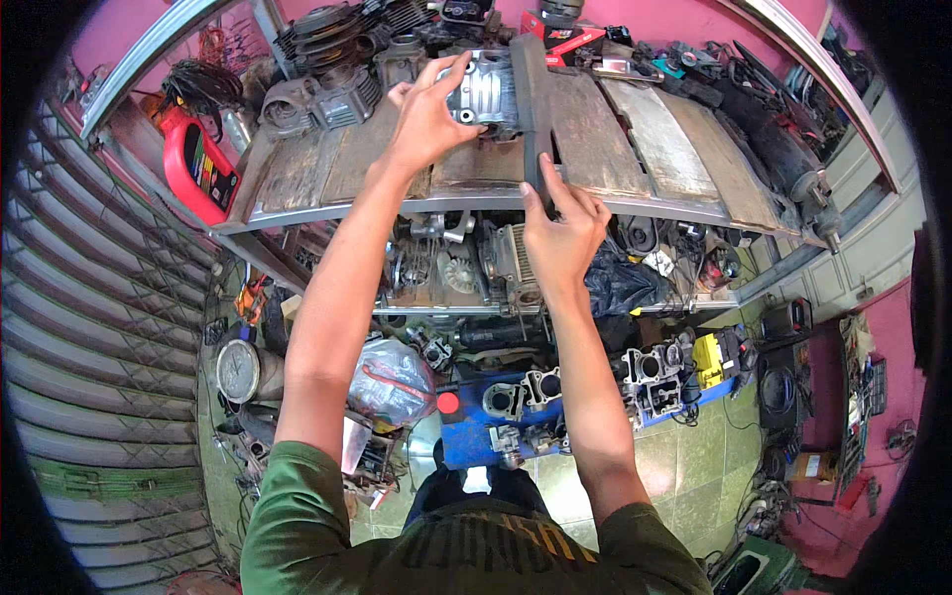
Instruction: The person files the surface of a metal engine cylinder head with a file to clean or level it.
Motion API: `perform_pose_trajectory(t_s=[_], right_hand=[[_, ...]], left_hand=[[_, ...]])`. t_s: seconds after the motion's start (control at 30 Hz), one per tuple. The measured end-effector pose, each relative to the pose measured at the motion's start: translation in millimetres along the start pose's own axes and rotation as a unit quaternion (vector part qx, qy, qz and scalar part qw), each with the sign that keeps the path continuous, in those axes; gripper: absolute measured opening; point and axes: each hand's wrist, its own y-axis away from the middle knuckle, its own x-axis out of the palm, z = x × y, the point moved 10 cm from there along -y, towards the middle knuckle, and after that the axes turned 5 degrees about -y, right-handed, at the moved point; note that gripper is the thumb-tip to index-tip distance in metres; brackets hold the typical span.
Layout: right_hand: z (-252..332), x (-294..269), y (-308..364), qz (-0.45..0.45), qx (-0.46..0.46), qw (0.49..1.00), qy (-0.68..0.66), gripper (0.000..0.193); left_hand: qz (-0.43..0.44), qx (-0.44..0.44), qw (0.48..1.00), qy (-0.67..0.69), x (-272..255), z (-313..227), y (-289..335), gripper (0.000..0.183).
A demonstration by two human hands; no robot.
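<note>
On the wooden shelf (590, 134) in front of me sits a silver, ribbed engine part (489, 91), perhaps a cylinder head. My left hand (426, 119) grips its left side, thumb below and fingers over the upper edge. Just right of the part stands a long, dark, flat strip (532, 109) running from the back to the shelf's front rail. My right hand (567, 230) pinches the near end of this strip between thumb and index finger, the other fingers curled. I cannot tell whether the strip touches the silver part.
Finned engine cylinders (342, 97) and a red bottle (198, 171) stand on the shelf's left. Dark parts (739, 124) crowd its right. Below are a lower shelf of parts, a blue bench (466, 441) with several metal castings, and a yellow case (709, 359). A slatted shutter (109, 347) is at left.
</note>
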Motion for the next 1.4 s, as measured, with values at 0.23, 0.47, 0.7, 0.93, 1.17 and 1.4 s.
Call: perform_pose_trajectory(t_s=[0.23,0.47,0.7,0.93,1.17,1.4], right_hand=[[-2,-2,1,-0.008,-0.001,1.000,-0.005,0.043],[3,1,6,-0.001,-0.006,1.000,0.006,0.043],[36,12,-6,-0.013,-0.159,0.984,0.083,0.047],[12,16,60,0.034,-0.154,0.985,0.070,0.052],[29,26,19,0.036,-0.176,0.979,0.100,0.052],[39,8,26,0.016,-0.146,0.987,0.070,0.051]], left_hand=[[-0.050,-0.010,0.999,0.011,-9,0,6,0.096],[-0.080,0.022,0.996,0.045,-15,-1,4,0.093],[-0.069,0.015,0.996,0.052,-12,1,3,0.095],[-0.067,-0.060,0.996,0.016,-7,24,8,0.107],[-0.086,-0.056,0.994,0.048,-10,27,16,0.104],[-0.077,-0.062,0.995,0.013,-9,26,12,0.104]])
